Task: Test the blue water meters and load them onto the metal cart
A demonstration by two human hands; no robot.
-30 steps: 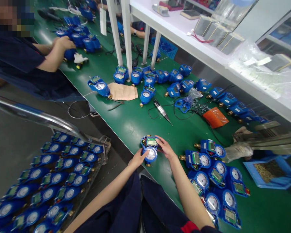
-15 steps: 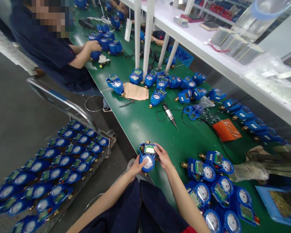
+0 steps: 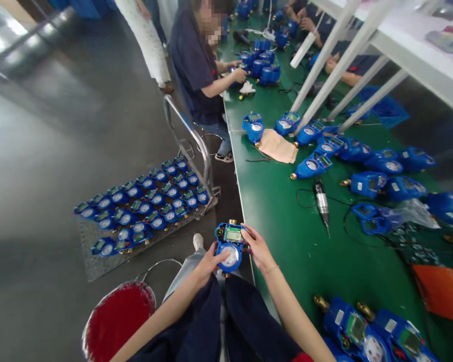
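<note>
A blue meter [image 3: 229,247] with a round dial, a small display and brass ends is held between both hands, just off the edge of the green table [image 3: 264,211]. My left hand [image 3: 210,261] grips its lower left side, thumb over the dial. My right hand [image 3: 257,246] holds the right side by the display, fingers curled round the edge. The display shows dark digits too small to read. On the table, a screwdriver tool [image 3: 322,205] with a cable lies beyond my right hand.
A flat cart [image 3: 86,261] with several blue meters and a metal handle stands at left, beside a red round stool [image 3: 121,322]. More meters [image 3: 362,327] lie at lower right. A person [image 3: 196,65] works farther up the table; white shelf posts rise beyond.
The view has turned left, so the table items sit farther right and the red stool now shows. The meter stays in both hands, and its display now shows digits.
</note>
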